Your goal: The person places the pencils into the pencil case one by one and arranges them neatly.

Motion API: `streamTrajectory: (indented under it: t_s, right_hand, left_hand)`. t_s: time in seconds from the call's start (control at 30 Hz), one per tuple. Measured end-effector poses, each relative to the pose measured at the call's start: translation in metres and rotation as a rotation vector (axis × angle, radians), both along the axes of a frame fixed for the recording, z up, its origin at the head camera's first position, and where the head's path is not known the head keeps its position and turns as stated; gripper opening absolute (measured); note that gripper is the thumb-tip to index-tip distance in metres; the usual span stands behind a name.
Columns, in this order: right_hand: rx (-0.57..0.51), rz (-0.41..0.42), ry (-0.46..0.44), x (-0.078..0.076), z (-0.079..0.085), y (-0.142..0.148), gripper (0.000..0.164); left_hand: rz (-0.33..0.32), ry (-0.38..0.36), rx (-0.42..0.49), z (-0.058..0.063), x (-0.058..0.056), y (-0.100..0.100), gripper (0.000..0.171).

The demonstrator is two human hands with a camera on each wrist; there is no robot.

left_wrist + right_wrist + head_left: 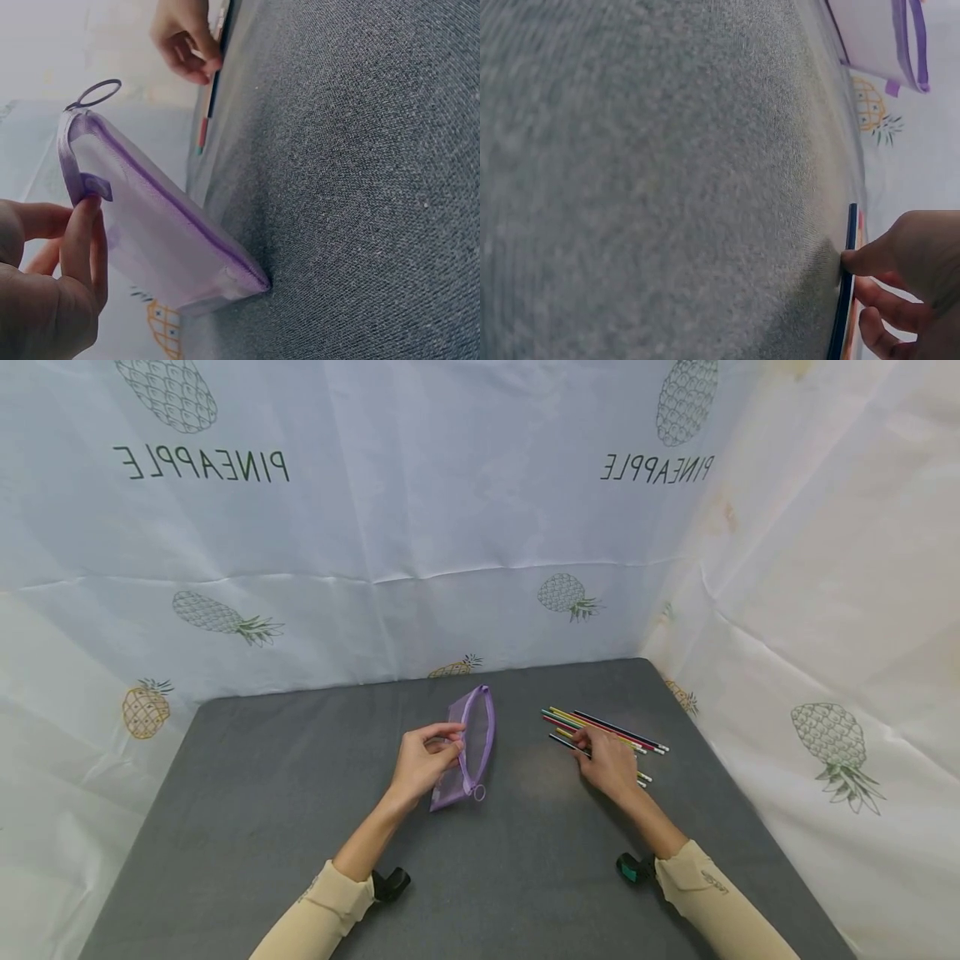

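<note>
My left hand (pixel 423 760) pinches the edge of a purple zip pouch (pixel 169 232) between thumb and fingers. The pouch is see-through, its mouth parted, with a ring (pixel 99 93) hanging from the zipper end. To the right, my right hand (pixel 609 764) is down among several pencils (pixel 617 727) that lie slantwise, with white tips toward the right. In the right wrist view its thumb and fingers pinch a dark blue pencil (pixel 842 315) from both sides. Part of that pencil is hidden under the hand in the head view.
A grey cloth-covered table (pixel 285 793) carries everything. White curtains (pixel 465 510) printed with pineapples stand behind it and at both sides. Dark wrist devices (pixel 392 884) show beside both cuffs.
</note>
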State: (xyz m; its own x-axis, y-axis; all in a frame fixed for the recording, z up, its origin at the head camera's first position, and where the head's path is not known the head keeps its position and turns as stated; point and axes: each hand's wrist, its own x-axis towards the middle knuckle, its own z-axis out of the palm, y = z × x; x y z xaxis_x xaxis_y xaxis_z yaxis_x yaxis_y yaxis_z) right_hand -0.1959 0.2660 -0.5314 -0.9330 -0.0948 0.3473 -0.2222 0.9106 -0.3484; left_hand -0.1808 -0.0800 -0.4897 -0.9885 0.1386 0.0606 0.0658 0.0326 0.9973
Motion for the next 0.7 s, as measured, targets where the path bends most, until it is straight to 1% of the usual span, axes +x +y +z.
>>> streamTrajectory:
  t_s: [0.17,0.3,0.4,0.57,0.7]
  right_hand:
    - [0.039,0.030,0.013,0.000,-0.001,0.002,0.014]
    - [0.044,0.060,0.029,0.000,-0.001,0.002,0.013]
    - [0.019,0.091,0.045,0.000,0.002,0.000,0.014]
    - [-0.040,0.137,0.089,-0.003,0.012,-0.007,0.016]
    - [-0.120,0.149,0.076,-0.004,0.021,-0.016,0.018]
  left_hand:
    - [-0.004,-0.004,0.017,0.001,0.000,0.000,0.033]
    - [-0.008,-0.005,0.019,0.002,0.001,0.001,0.034]
    - [-0.004,-0.006,0.015,0.002,0.001,0.002,0.034]
    - [-0.006,-0.009,0.006,0.001,0.002,0.003,0.034]
    - [-0.005,-0.004,0.001,0.000,0.002,0.004,0.033]
